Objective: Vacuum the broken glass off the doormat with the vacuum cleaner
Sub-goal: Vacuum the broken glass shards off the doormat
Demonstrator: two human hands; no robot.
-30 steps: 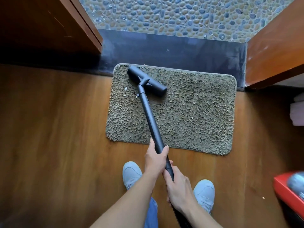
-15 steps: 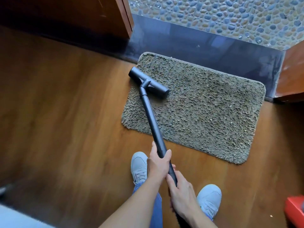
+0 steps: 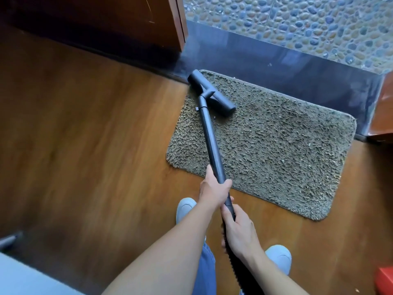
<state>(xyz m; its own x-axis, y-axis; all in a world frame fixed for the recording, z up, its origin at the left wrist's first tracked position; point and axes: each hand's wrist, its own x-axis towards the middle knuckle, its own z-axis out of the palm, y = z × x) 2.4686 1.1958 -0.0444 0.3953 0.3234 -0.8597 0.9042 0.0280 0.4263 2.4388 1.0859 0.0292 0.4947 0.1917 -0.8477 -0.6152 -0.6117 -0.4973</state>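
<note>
Nearest item: my right hand is gripping the lower end of the black vacuum tube, at the point where the ribbed hose is joining it. Its fingers are curling round the tube, with the thumb lying along the top. The hose is running down out of view between my forearms, over my jeans.

My pale shoes are standing on the wooden floor, one on each side of the hose, just short of the doormat's near edge.

Just above the right hand, and nearly touching it, my left hand is holding the same tube, with the fingers wrapping fully round it and pressing together.

The tube is slanting up and away over the near left part of the doormat. The floor head is lying diagonally on the mat's far left corner, its left end reaching just past the mat's edge beside the dark threshold.

A few pale specks are showing in the shaggy pile to the right. They are too small for me to tell what they are.

A red object is sitting at the lower right edge, cut off by the frame.

Beyond the threshold, pebble paving is filling the far side. A wooden door is standing at the far left.
</note>
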